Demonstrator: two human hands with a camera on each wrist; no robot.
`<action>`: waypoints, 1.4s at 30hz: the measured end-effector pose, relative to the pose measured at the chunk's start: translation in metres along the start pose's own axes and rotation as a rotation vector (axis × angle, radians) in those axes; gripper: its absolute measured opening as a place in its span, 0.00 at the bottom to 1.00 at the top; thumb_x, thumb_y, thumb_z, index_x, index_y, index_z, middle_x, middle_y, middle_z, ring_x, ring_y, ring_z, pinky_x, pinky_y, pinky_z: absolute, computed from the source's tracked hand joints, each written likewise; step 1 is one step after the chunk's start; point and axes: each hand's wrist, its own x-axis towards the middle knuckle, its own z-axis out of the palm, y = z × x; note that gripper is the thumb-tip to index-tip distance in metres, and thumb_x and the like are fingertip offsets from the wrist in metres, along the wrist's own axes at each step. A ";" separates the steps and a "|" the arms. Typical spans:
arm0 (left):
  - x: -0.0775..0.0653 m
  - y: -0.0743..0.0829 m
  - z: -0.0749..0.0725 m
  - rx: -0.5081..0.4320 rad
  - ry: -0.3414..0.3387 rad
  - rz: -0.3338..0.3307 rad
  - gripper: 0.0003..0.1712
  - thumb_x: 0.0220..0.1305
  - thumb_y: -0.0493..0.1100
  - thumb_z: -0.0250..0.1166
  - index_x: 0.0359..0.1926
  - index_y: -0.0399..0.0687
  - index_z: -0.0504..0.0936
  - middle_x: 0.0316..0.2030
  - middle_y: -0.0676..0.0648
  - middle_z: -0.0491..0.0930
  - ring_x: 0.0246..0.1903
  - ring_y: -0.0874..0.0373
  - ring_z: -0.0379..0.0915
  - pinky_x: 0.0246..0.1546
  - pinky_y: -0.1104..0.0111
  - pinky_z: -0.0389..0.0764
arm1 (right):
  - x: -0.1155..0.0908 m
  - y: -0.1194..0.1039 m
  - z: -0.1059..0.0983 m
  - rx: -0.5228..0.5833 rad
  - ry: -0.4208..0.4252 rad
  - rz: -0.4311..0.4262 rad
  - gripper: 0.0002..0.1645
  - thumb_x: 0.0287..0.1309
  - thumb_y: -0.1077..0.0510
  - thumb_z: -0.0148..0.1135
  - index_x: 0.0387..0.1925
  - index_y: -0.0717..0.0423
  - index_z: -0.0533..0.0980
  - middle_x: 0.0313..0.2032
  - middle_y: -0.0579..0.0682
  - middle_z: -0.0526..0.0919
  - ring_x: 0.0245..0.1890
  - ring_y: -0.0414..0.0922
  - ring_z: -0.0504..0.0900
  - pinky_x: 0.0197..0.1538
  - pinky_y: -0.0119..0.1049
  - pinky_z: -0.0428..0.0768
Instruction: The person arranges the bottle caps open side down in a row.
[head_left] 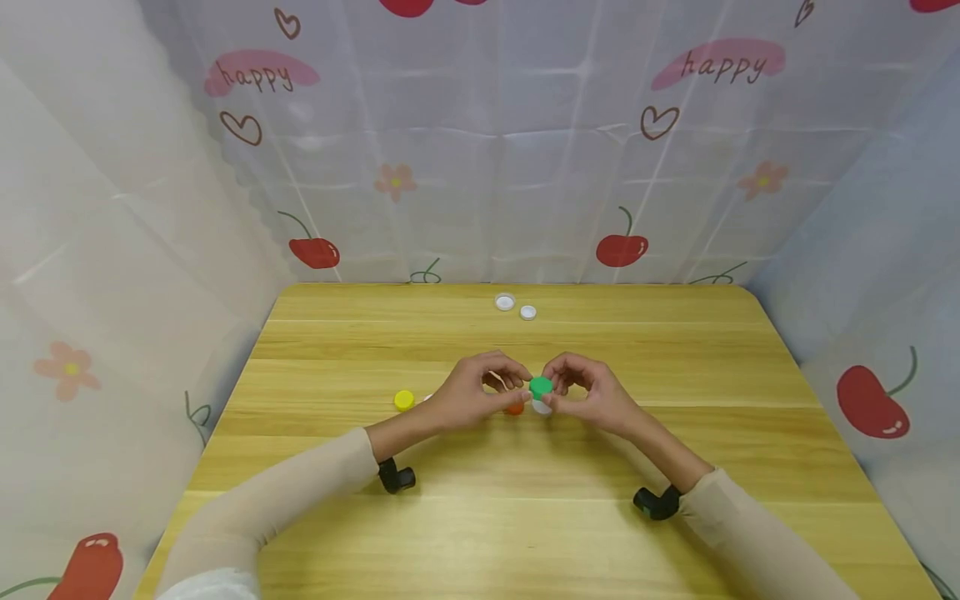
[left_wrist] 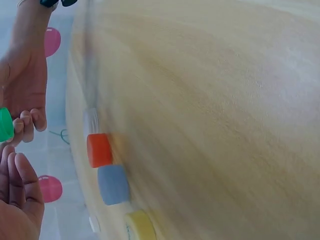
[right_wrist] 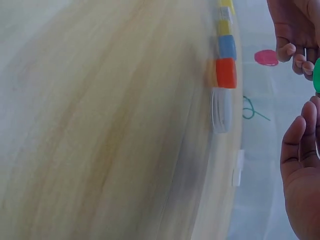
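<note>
Both hands meet over the table around a small round green piece [head_left: 541, 387], like a cap or tub. My right hand [head_left: 596, 398] pinches it between thumb and fingers from the right. From the left, my left hand [head_left: 476, 390] holds its edge with thumb and fingertips. Just below the hands, an orange round tub [left_wrist: 99, 150] stands beside a clear round container [right_wrist: 221, 110]. On the tub's other side is a blue tub [left_wrist: 113, 184], hidden by my left hand in the head view. The green piece is cut off by the frame edge in both wrist views.
A yellow round tub [head_left: 404, 401] stands left of my left hand, in the row with the others. Two white discs [head_left: 505, 302], like lids, lie near the table's back edge. Printed curtains [head_left: 480, 167] hang behind and beside the wooden table [head_left: 525, 542].
</note>
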 end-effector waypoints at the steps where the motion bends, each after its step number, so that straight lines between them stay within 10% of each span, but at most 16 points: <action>1: 0.000 0.000 0.000 -0.011 -0.006 -0.007 0.11 0.71 0.49 0.74 0.51 0.57 0.89 0.43 0.54 0.86 0.44 0.61 0.83 0.49 0.65 0.88 | 0.000 0.000 0.000 -0.008 0.000 -0.007 0.16 0.60 0.66 0.77 0.47 0.51 0.83 0.38 0.50 0.85 0.36 0.41 0.81 0.44 0.35 0.84; 19: 0.017 -0.006 0.023 0.073 -0.080 0.068 0.14 0.69 0.48 0.76 0.52 0.53 0.89 0.44 0.50 0.86 0.44 0.53 0.83 0.48 0.61 0.89 | -0.017 0.006 -0.014 -0.181 0.007 -0.063 0.17 0.59 0.62 0.80 0.46 0.43 0.84 0.38 0.45 0.85 0.36 0.43 0.81 0.43 0.36 0.83; 32: 0.047 -0.005 0.056 0.574 -0.150 0.072 0.13 0.70 0.58 0.74 0.49 0.60 0.90 0.59 0.55 0.81 0.63 0.55 0.74 0.65 0.58 0.76 | -0.027 0.008 -0.039 -0.533 -0.142 0.019 0.16 0.60 0.57 0.78 0.47 0.44 0.82 0.42 0.37 0.85 0.42 0.40 0.81 0.48 0.39 0.84; 42: 0.061 -0.007 0.070 0.682 -0.191 0.010 0.12 0.69 0.58 0.74 0.47 0.62 0.91 0.59 0.55 0.82 0.61 0.55 0.74 0.64 0.57 0.74 | -0.025 0.018 -0.042 -0.607 -0.195 0.107 0.14 0.63 0.55 0.78 0.49 0.46 0.84 0.44 0.40 0.86 0.45 0.42 0.84 0.51 0.40 0.85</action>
